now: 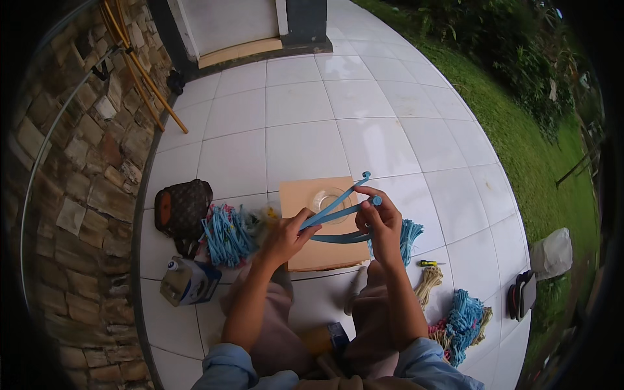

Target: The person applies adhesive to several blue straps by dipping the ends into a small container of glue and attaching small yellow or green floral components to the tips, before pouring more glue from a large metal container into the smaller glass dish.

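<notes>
My left hand (287, 235) pinches the near ends of several long blue plastic strips (338, 211) that fan out toward the upper right. My right hand (382, 224) grips the same strips farther along, with one strip curving between the hands. Both hands hover over a tan cardboard sheet (325, 257) lying on the white tiled floor. A clear glass bowl (328, 198) sits on the cardboard just beyond the strips. My knees in pinkish trousers frame the cardboard from below.
A pile of blue strips (227, 235) lies left of the cardboard, beside a brown bag (182, 211) and a carton (188, 281). More blue and tan bundles (463, 320) and a small screwdriver (429, 263) lie at right. Stone wall left, grass right, sandals (522, 294).
</notes>
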The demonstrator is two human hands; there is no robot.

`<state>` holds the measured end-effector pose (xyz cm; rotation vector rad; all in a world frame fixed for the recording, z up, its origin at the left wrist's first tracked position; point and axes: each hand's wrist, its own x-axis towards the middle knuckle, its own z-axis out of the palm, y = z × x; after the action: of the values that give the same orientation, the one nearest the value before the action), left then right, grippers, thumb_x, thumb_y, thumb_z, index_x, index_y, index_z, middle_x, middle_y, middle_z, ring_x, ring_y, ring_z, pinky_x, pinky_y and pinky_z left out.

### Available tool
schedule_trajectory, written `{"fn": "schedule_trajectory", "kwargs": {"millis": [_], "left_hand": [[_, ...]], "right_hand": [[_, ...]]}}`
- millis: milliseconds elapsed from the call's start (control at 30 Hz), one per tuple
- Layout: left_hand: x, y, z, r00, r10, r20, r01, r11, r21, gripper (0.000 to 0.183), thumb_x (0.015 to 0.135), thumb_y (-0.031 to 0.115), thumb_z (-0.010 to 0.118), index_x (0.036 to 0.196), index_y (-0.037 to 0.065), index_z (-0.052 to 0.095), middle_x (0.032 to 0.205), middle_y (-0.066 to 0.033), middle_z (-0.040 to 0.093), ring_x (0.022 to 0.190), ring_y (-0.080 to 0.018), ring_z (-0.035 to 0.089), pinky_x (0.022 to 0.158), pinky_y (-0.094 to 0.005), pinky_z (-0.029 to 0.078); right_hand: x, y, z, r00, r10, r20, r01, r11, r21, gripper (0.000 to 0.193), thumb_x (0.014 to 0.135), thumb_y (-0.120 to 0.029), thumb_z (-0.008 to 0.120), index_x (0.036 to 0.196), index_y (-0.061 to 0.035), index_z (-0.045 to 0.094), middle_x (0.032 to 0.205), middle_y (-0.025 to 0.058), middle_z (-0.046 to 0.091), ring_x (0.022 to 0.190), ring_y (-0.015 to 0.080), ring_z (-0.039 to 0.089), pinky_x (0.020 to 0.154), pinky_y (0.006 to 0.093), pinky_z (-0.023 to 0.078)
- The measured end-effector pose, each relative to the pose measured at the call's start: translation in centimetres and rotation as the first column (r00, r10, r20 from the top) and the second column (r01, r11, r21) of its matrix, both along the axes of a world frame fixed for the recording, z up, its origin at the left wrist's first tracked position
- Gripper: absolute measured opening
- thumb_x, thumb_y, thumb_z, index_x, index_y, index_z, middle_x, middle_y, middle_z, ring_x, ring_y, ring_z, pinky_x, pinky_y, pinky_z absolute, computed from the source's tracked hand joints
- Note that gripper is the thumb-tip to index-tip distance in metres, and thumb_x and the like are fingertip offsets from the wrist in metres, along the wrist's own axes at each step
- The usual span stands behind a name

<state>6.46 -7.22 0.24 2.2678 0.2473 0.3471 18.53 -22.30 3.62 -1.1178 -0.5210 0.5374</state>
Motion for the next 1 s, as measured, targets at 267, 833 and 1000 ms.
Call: {"fn": "schedule_trajectory", "kwargs": {"millis": [267, 833, 1000], "left_hand": [[0.2, 0.0, -1.7, 0.939, 0.044, 0.34, 0.103, 0.91, -0.403, 0.022, 0.091, 0.024, 0.048, 0.087, 0.002, 0.046, 0.064, -0.0049, 0.05, 0.056, -0.0136, 0.049, 0.054, -0.0244, 0.041], [1.3, -3.5, -2.9, 0.93, -0.344, 0.132, 0.357, 0.751, -0.555, 0.045, 0.093, 0.039, 0.029, 0.074, 0.002, 0.045, 0.058, -0.0035, 0.039, 0.054, -0.0144, 0.037, 0.055, -0.0277, 0.034], [1.3, -3.1, -3.4, 0.916, -0.392, 0.09, 0.348, 0.66, -0.666, 0.05, 0.093, 0.044, 0.027, 0.069, 0.002, 0.042, 0.058, -0.0019, 0.037, 0.053, -0.013, 0.034, 0.052, -0.0266, 0.031]], "right_hand": [[0.9, -1.5, -0.3, 0.997, -0.064, 0.053, 0.065, 0.998, -0.014, 0.009, 0.083, -0.006, 0.054, 0.091, -0.0015, 0.053, 0.061, -0.0009, 0.048, 0.05, 0.0067, 0.042, 0.048, 0.0193, 0.033], [0.9, -1.2, 3.0, 0.985, -0.036, 0.17, 0.064, 0.984, -0.167, 0.029, 0.082, -0.012, 0.062, 0.109, -0.0017, 0.059, 0.086, 0.0031, 0.059, 0.063, 0.0063, 0.05, 0.057, 0.0199, 0.043], [-0.7, -0.3, 3.8, 0.96, -0.142, 0.243, 0.163, 0.984, -0.07, 0.013, 0.08, -0.008, 0.064, 0.088, 0.0014, 0.062, 0.074, 0.0031, 0.061, 0.055, 0.0055, 0.051, 0.052, 0.0195, 0.043]]}}
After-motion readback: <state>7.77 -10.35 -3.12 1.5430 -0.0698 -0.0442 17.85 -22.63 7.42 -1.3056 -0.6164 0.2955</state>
